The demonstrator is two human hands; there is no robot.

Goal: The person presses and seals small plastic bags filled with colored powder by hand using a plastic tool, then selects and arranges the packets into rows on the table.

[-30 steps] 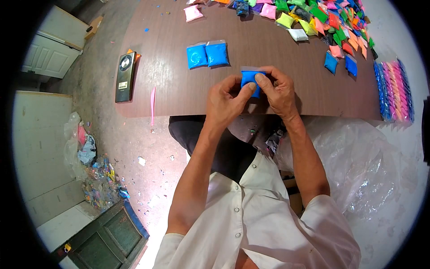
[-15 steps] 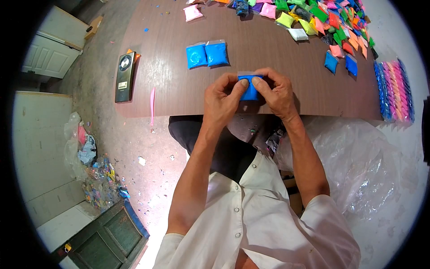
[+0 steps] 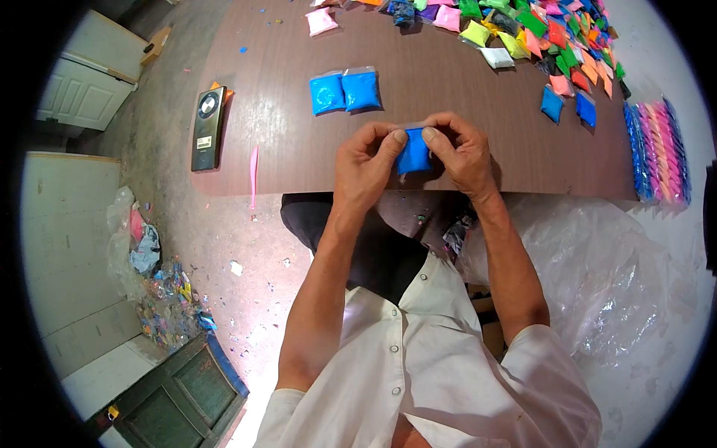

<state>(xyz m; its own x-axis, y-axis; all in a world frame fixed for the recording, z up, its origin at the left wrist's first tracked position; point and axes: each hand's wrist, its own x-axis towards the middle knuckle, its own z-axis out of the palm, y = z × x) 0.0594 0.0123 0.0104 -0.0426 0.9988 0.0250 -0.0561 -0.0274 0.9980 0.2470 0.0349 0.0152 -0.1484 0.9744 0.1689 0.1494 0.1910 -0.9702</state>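
Observation:
Between my two hands hangs a small clear bag filled with something blue (image 3: 414, 154), just over the table's near edge. My left hand (image 3: 367, 158) pinches its upper left corner between thumb and fingers. At the upper right corner, my right hand (image 3: 461, 153) grips it the same way. The bag's clear top strip shows between the thumbs; the fingertips behind it are hidden. Farther up the table, a blue bag (image 3: 327, 92) lies side by side with another blue bag (image 3: 361, 89), their edges touching.
A heap of small colourful bags (image 3: 523, 33) covers the far right of the brown table (image 3: 276, 45). A phone (image 3: 208, 128) and a pink strip (image 3: 255, 177) lie at the left. Stacked packs (image 3: 657, 151) stand by the right edge, above clear plastic sheeting (image 3: 582, 276).
My thumbs have slid apart toward the bag's upper corners, the left hand moving slightly left. More of the blue bag shows now, and it hangs slightly lower.

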